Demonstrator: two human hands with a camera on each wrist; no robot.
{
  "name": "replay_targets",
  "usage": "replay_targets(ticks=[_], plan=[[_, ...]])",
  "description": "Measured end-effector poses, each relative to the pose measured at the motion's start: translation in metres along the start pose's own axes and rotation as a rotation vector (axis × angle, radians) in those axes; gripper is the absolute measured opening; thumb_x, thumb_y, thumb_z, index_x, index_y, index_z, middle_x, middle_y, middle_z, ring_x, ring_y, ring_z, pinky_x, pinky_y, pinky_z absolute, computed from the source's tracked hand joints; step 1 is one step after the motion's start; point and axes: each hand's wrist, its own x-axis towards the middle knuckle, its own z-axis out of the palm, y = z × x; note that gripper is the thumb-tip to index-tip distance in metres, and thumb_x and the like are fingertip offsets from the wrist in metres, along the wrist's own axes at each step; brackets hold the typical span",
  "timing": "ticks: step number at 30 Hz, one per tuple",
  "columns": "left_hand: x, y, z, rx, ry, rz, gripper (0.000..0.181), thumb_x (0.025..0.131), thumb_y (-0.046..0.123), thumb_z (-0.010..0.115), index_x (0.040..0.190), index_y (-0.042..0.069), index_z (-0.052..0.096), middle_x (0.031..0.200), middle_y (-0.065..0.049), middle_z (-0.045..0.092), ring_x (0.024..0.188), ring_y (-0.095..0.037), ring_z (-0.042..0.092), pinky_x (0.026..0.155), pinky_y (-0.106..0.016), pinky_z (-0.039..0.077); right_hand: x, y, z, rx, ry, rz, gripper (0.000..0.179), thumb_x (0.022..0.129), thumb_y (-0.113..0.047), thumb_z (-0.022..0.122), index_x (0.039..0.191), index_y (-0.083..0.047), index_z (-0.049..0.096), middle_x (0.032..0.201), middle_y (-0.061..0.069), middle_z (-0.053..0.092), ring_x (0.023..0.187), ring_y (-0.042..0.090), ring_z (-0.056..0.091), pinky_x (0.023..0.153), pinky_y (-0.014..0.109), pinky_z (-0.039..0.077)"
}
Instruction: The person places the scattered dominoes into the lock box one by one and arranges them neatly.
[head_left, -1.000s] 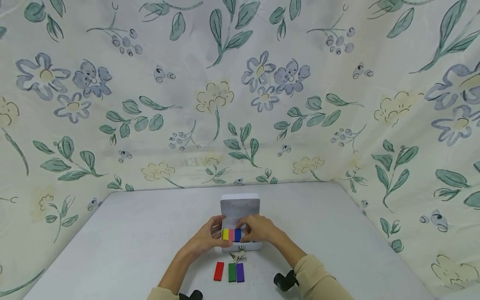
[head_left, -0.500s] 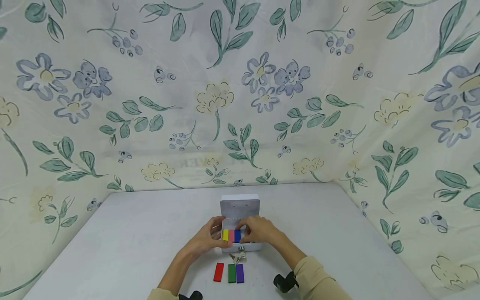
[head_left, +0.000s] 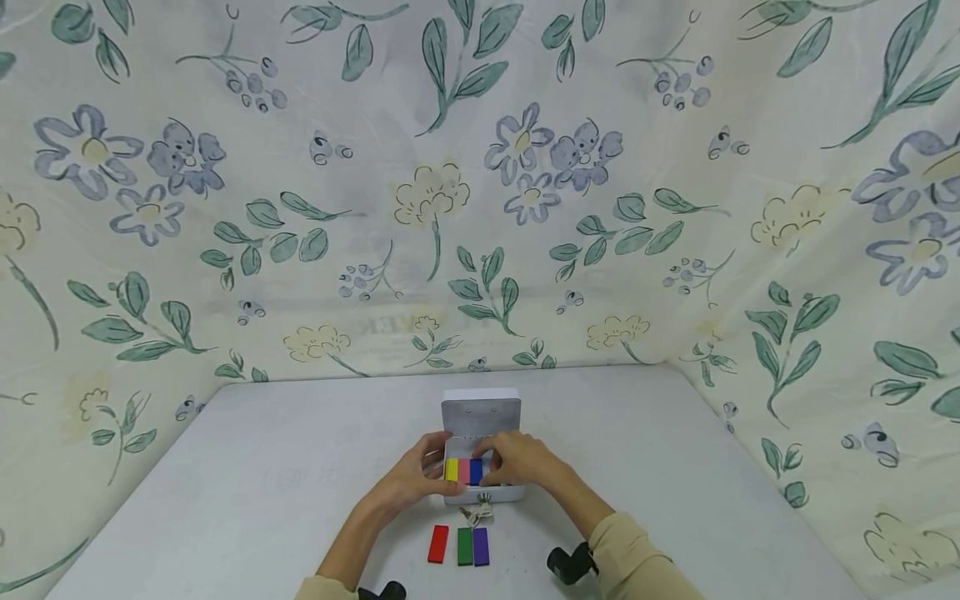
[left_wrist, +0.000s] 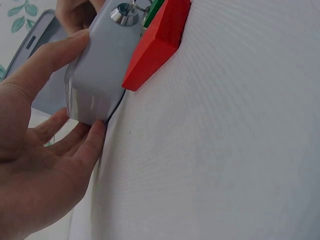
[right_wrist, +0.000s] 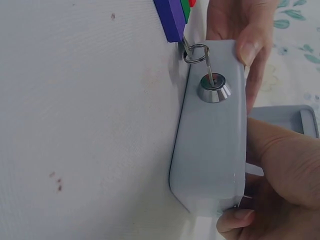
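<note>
A small grey cash box (head_left: pixel 504 494) stands with its lid (head_left: pixel 480 415) raised. My left hand (head_left: pixel 411 477) grips its left end, thumb over the front rim and fingers around the side, also clear in the left wrist view. Yellow (head_left: pixel 451 470), pink (head_left: pixel 463 472) and blue blocks (head_left: pixel 476 472) stand side by side inside it. My right hand (head_left: pixel 517 458) reaches in from the right, its curled index finger and thumb at the blue block's right edge; the palm hides the box's right part. A key sits in the front lock (right_wrist: pixel 214 89), with a ring (right_wrist: pixel 196 53) hanging from it.
On the white table (head_left: pixel 300 467), a red block (head_left: pixel 438 543), a green block (head_left: pixel 465 547) and a purple block (head_left: pixel 481 547) lie in front of the box. Keys (head_left: pixel 476 513) hang between them and the box. Floral cloth (head_left: pixel 480 208) rises behind and beside the table.
</note>
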Motion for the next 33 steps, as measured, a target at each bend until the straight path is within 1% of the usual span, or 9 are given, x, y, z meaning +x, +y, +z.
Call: replay_targets(ticks=[7,16,25,33], plan=[[0.0,-0.002,0.0,0.009,-0.013,0.007,0.097,0.074,0.027,0.085,0.151,0.012,0.029,0.158,-0.021,0.03,0.145,-0.044,0.031,0.116,-0.054,0.035,-0.004,-0.002,-0.004,0.039,0.005,-0.009,0.041,0.08,-0.024,0.081,0.118,-0.011,0.071,0.07,-0.006,0.06,0.061,0.005,0.05,0.053,0.015,0.042],[-0.001,0.002,-0.001,-0.029,-0.016,0.005,0.095,0.075,0.022,0.084,0.151,0.012,0.028,0.159,-0.019,0.028,0.146,-0.044,0.029,0.117,-0.055,0.033,-0.009,0.001,-0.008,0.04,0.028,-0.015,0.039,0.083,-0.028,0.079,0.118,-0.014,0.071,0.076,-0.006,0.065,0.064,0.005,0.053,0.055,0.016,0.044],[-0.002,0.001,0.0,-0.022,-0.01,0.005,0.096,0.074,0.024,0.085,0.151,0.012,0.029,0.159,-0.019,0.029,0.146,-0.044,0.029,0.117,-0.056,0.032,-0.016,-0.002,-0.013,0.036,0.052,-0.058,0.035,0.086,-0.029,0.075,0.116,-0.012,0.071,0.074,-0.007,0.065,0.06,0.003,0.052,0.053,0.015,0.044],[-0.002,0.001,-0.001,-0.005,-0.009,0.002,0.097,0.074,0.025,0.085,0.151,0.013,0.029,0.16,-0.018,0.027,0.146,-0.044,0.029,0.117,-0.056,0.033,-0.025,-0.003,-0.018,0.035,0.073,-0.081,0.034,0.087,-0.029,0.073,0.116,-0.012,0.07,0.077,-0.007,0.065,0.065,0.004,0.053,0.057,0.015,0.047]])
